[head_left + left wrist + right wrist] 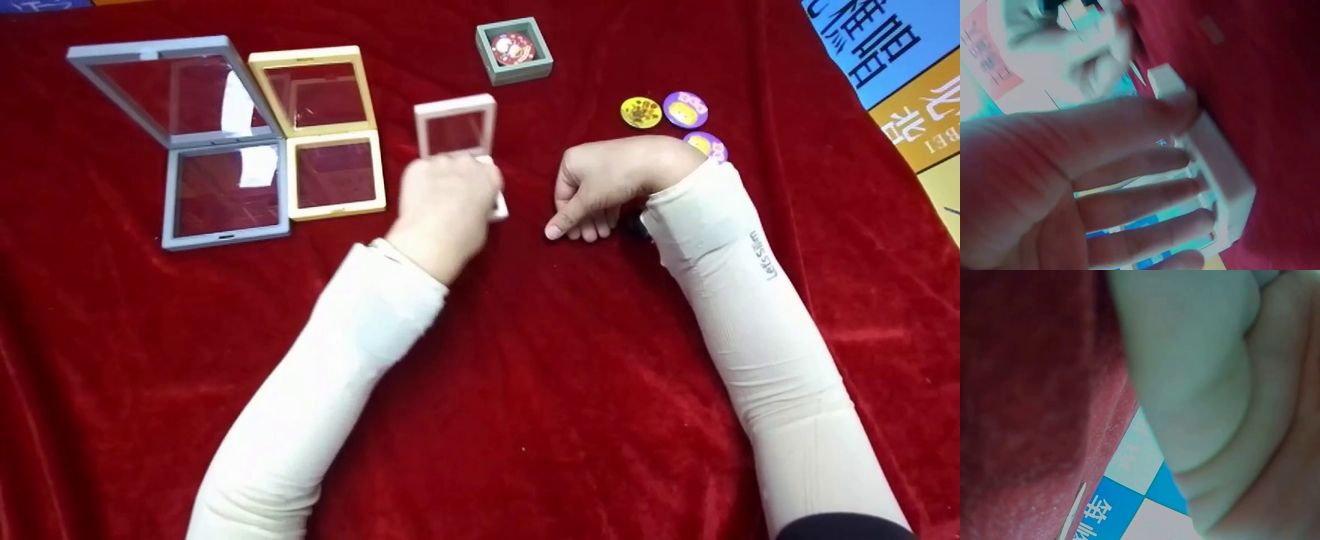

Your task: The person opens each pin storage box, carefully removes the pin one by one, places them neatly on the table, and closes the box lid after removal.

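My left hand grips the small white-pink hinged display frame, which stands with its lid raised. In the left wrist view the thumb lies on the edge of that frame and the fingers reach along its clear window. Part of the lower half is hidden under the hand. To the right, my right hand hangs bent at the wrist over the cloth, fingers loosely curled with nothing showing in them. Just behind its wrist lie a yellow round badge and two purple ones, one partly covered by the sleeve.
At left, a large grey-blue frame and a yellow frame stand opened side by side. A green frame holding a red badge lies at the back. Red velvet cloth covers the surface; a printed colourful mat borders it.
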`<act>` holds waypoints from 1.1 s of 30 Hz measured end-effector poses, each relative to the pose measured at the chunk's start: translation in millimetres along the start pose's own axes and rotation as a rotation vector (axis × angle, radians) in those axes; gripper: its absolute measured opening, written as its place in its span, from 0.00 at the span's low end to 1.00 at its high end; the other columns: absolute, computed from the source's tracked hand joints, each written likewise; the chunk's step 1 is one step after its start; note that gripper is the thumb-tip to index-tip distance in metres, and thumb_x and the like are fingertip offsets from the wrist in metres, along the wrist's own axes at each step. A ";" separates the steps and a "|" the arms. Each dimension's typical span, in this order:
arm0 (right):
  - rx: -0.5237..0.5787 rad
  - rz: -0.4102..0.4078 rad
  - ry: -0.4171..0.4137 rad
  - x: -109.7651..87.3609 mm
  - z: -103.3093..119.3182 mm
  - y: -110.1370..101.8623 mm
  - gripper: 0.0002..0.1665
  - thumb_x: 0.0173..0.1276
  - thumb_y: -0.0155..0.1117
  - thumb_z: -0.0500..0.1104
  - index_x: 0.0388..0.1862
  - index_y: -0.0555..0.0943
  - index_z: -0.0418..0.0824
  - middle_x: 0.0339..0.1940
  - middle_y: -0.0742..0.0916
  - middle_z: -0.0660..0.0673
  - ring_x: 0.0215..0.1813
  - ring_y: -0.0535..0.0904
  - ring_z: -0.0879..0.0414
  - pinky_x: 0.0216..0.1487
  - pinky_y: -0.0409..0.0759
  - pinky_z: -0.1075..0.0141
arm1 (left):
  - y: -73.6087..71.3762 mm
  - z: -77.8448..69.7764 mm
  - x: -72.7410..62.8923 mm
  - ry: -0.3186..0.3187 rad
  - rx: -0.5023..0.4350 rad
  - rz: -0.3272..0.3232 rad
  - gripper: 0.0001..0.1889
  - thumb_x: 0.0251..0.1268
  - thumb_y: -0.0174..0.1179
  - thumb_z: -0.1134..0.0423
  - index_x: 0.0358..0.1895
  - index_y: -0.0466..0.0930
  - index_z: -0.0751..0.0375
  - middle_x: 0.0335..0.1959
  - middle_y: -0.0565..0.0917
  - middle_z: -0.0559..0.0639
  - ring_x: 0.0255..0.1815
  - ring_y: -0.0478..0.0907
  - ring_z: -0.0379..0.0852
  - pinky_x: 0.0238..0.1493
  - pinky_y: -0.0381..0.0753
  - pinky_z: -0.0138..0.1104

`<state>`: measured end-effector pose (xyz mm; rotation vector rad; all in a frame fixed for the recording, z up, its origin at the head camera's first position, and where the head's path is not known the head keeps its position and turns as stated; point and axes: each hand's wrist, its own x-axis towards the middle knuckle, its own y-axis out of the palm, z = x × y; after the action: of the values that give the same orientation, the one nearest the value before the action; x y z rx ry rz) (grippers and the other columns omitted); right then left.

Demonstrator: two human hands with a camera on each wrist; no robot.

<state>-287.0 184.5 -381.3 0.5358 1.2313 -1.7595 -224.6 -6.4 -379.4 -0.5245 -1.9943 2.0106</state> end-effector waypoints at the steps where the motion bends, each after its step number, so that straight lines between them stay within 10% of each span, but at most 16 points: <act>1: -0.002 -0.005 0.002 0.5 0.0 0.1 0.20 0.62 0.66 0.53 0.20 0.83 0.39 0.11 0.82 0.54 0.18 0.79 0.63 0.26 0.80 0.67 | 0.5 3.5 1.6 -0.016 -0.004 -0.003 0.11 0.58 0.56 0.67 0.43 0.83 0.57 0.43 0.86 0.58 0.43 0.83 0.57 0.39 0.81 0.49; 21: 0.002 -0.032 0.010 1.0 0.9 1.3 0.23 0.64 0.64 0.55 0.22 0.83 0.37 0.10 0.82 0.54 0.18 0.79 0.63 0.26 0.80 0.68 | 7.3 27.3 10.8 -0.202 -0.035 0.019 0.14 0.64 0.47 0.69 0.46 0.82 0.59 0.46 0.82 0.60 0.48 0.82 0.60 0.41 0.81 0.51; 33: -0.002 -0.037 -0.002 0.5 1.2 1.3 0.24 0.64 0.63 0.56 0.21 0.82 0.37 0.09 0.81 0.54 0.17 0.79 0.63 0.24 0.79 0.68 | -1.1 6.6 4.3 -0.194 0.061 0.066 0.23 0.64 0.50 0.62 0.61 0.71 0.66 0.62 0.71 0.67 0.60 0.71 0.61 0.51 0.77 0.50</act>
<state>-286.0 183.1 -381.8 0.5128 1.2482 -1.7891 -231.4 -10.5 -378.7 -0.4003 -2.0401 2.2321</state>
